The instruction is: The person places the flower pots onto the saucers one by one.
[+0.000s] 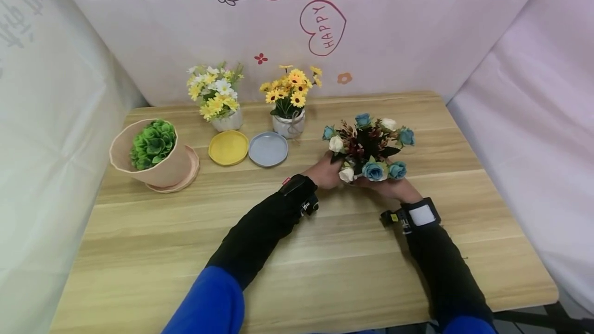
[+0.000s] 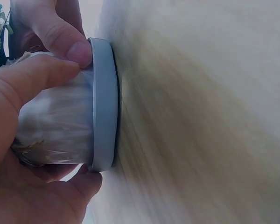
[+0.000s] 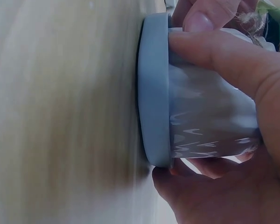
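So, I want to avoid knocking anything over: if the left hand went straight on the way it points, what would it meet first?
The pale pot under the blue and white roses, which the left hand grips now. What comes just past it is unclear, since the roses hide the depth there.

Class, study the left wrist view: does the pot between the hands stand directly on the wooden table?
No, a blue-grey saucer lies between the pot and the wooden table.
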The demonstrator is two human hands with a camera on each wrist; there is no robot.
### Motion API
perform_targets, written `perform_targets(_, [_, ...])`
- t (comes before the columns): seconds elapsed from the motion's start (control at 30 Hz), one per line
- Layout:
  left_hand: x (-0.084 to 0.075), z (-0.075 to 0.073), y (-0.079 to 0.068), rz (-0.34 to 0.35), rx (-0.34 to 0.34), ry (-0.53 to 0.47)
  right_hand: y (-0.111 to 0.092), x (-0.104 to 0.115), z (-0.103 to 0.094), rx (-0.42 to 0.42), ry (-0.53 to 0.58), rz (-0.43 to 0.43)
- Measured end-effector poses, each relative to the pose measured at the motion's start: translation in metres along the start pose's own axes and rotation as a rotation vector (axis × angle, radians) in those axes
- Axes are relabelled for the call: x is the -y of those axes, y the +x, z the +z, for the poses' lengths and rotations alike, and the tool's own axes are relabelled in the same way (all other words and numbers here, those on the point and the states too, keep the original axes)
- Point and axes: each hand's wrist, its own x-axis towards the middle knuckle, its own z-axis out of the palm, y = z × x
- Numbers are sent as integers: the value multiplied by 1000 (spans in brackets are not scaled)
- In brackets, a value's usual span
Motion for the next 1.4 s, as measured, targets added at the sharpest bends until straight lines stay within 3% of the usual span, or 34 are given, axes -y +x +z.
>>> perform_targets(0.13, [0, 0, 9, 10, 3, 21, 1, -5, -6, -8, 7, -6])
perform_targets(0.23, [-1, -2, 16, 58, -21, 12, 3, -9, -10, -14, 5, 13])
perform_targets(0.37, [-2, -3, 27, 116, -43, -66, 3, -15, -16, -33, -19, 47])
perform_targets(0.63, [-4, -1, 50, 114, -56, -103, 5, -21, -27, -27, -40, 64])
perform_targets(0.9, [-12, 1, 61, 157, -57, -83, -3, -26, -33, -82, -50, 70])
perform_targets(1.07, [-4, 3, 59, 159, -85, -54, -3, -24, -24, -92, -3, 108])
perform_targets(1.13, [10, 12, 70, 189, -125, -36, -6, -23, -20, -103, -11, 97])
perform_targets(1.2, [13, 12, 66, 237, -155, -49, -9, -20, -16, -123, -41, 64])
perform_targets(1.27, [14, 10, 57, 239, -171, -77, -13, -15, -13, -140, -70, 22])
perform_targets(1.33, [9, 3, 38, 186, -162, -128, -19, -8, -11, -128, -84, 21])
perform_targets(1.4, [6, -5, 16, 94, -152, -163, -26, 3, -8, -95, -98, 74])
